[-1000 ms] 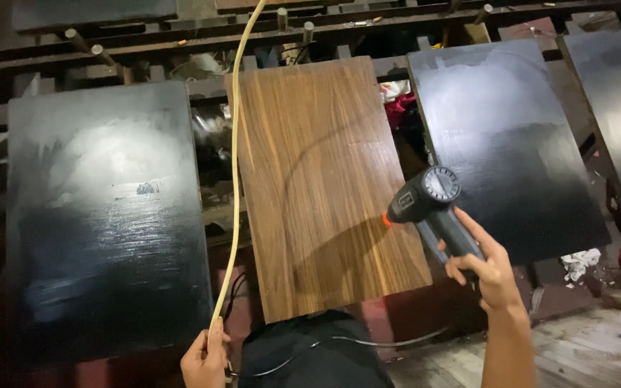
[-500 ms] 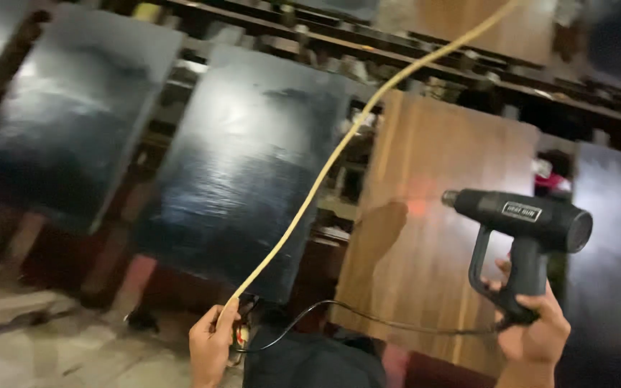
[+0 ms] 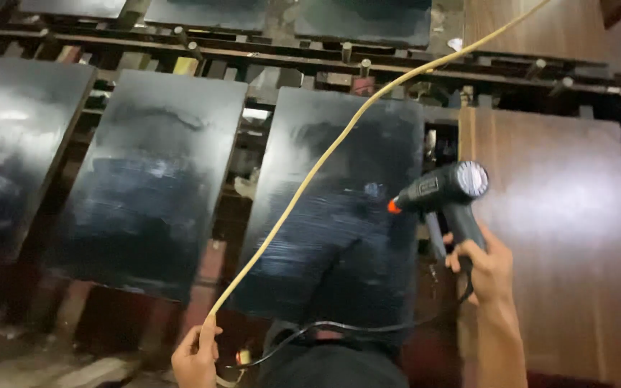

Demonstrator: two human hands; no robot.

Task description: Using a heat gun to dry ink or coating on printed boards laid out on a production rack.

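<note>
Overhead, a dark rack [image 3: 397,68] of rails and pegs carries a row of leaning panels: three glossy black boards, the middle black panel [image 3: 149,187] and the near black panel [image 3: 339,215] among them, and a brown wood-grain panel [image 3: 562,237] toward the rack's right edge. More boards along the rack's far edge are cut off by the frame. A long tan hose [image 3: 339,144] slants across the near black panel, hiding a strip of it, and runs out at the upper right. The right hand [image 3: 486,266] is raised with its wrist straight, fingers wrapped firmly around the grip of a black heat gun [image 3: 443,190], whose red-tipped nozzle points left at the near black panel's right side. A thin black cord [image 3: 368,329] loops from the gun down toward a dark garment at the bottom. The left hand [image 3: 195,356], low and partly cut off, has its fingers closed on the hose's lower end. What lies in the shadowy gaps behind the panels is hard to make out.
</note>
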